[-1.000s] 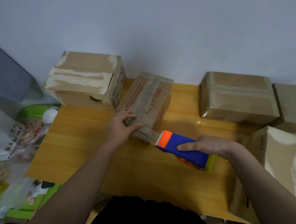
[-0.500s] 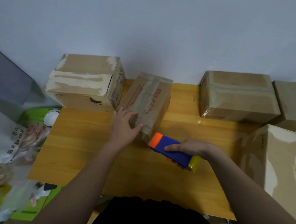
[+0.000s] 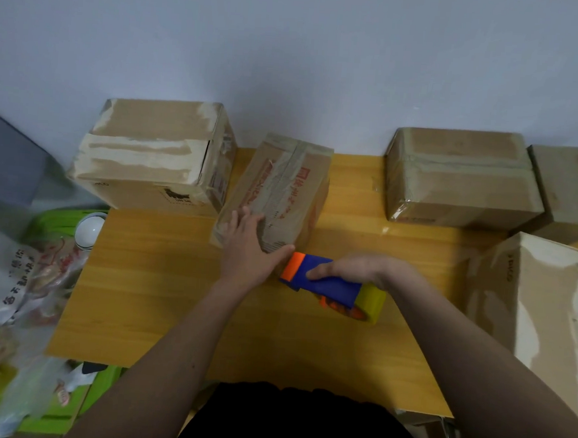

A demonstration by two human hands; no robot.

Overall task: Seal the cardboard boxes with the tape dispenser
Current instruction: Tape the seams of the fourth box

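Note:
A narrow cardboard box with red print (image 3: 283, 187) lies tilted in the middle of the wooden table (image 3: 159, 298), a tape strip running along its top seam. My left hand (image 3: 249, 247) lies flat, fingers spread, on the box's near end. My right hand (image 3: 356, 269) grips the blue and orange tape dispenser (image 3: 324, 283), which carries a yellow tape roll (image 3: 370, 301). The dispenser's orange nose is right at the box's near lower edge, beside my left thumb.
A large box (image 3: 155, 154) stands at the back left, touching the tilted one. Two boxes (image 3: 461, 179) (image 3: 570, 194) stand at the back right, and a big box (image 3: 548, 305) at the right edge. Plastic bags (image 3: 10, 278), a white bowl (image 3: 88, 230) and green items lie left of the table.
My right hand brought the dispenser from out on the table in to the box's near end, and the stretched tape is no longer seen. My left hand slid down onto that end.

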